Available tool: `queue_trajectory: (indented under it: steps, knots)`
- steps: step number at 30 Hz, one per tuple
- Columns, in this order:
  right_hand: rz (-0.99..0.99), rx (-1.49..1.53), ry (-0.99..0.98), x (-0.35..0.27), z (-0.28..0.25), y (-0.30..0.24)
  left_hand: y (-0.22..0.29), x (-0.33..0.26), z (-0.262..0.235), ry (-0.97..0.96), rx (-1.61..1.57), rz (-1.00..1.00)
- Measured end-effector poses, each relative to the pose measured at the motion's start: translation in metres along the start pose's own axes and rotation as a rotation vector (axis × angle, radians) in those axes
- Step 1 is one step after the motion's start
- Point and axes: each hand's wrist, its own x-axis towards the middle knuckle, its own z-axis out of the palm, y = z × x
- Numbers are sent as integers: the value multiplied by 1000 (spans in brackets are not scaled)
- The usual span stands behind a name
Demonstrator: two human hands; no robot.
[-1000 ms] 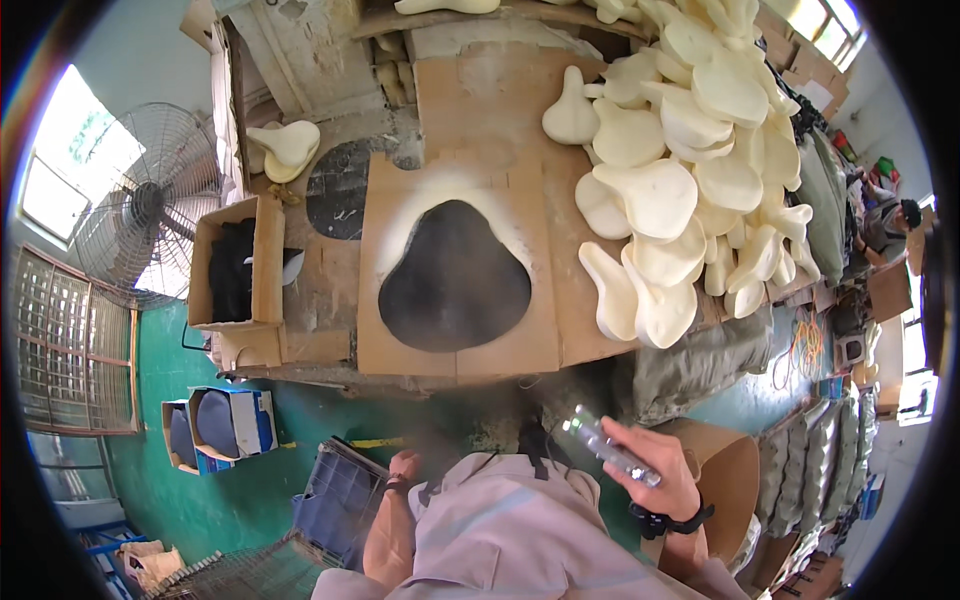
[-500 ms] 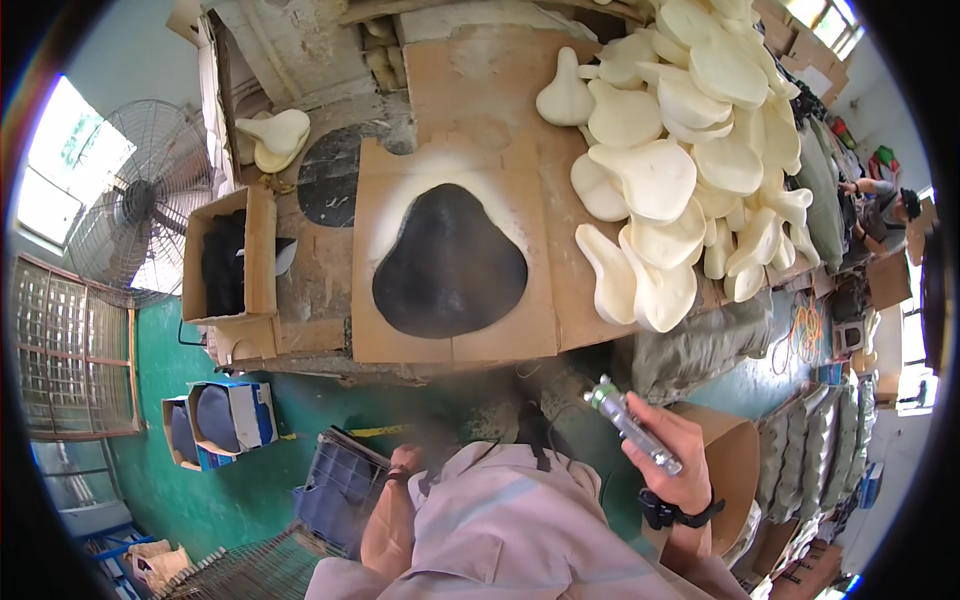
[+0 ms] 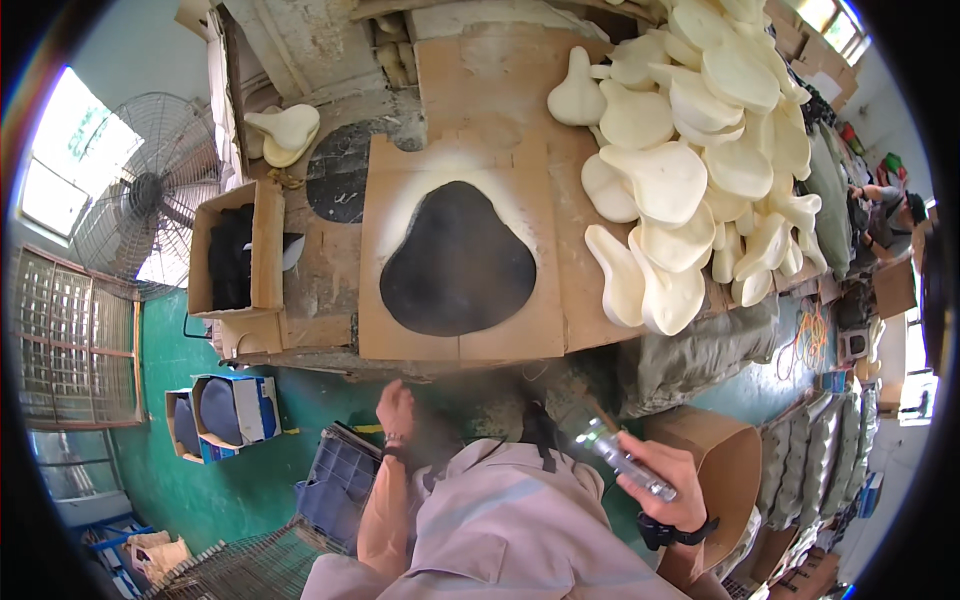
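Note:
My right hand (image 3: 672,484) is closed around a silver metal spray gun (image 3: 622,460), held off the table's front edge at my right side. My left hand (image 3: 395,412) is raised just short of the table edge, its fingers curled with nothing visible in them. In front of me a black saddle-shaped piece (image 3: 458,262) lies flat on a cardboard sheet (image 3: 545,300). Pale overspray rings its narrow far end. To the right rises a heap of cream foam bicycle saddle pads (image 3: 668,182). Left of the sheet, a cardboard box (image 3: 268,250) holds black pieces.
Two cream pads (image 3: 288,130) lie at the table's back left, near a large fan (image 3: 148,190). Boxes with dark pads (image 3: 220,412) and a blue crate (image 3: 340,480) stand on the green floor. An open carton (image 3: 730,460) is by my right arm. Another person (image 3: 890,220) works far right.
My left hand has risen forward toward the table edge. My right hand has moved slightly down and left with the spray gun. The black piece stays in place on the cardboard.

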Motion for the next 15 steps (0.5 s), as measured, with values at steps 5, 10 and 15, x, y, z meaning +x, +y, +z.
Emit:
queue_trajectory:
  steps: [5, 10, 15]
  knots:
    - [12, 13, 61, 12, 10, -6, 24, 71, 27, 186, 216, 396]
    - [62, -36, 90, -1, -9, 1, 81, 109, 77, 308, 567, 420]
    - [129, -38, 148, -6, -13, -2, 81, 121, 80, 330, 838, 258]
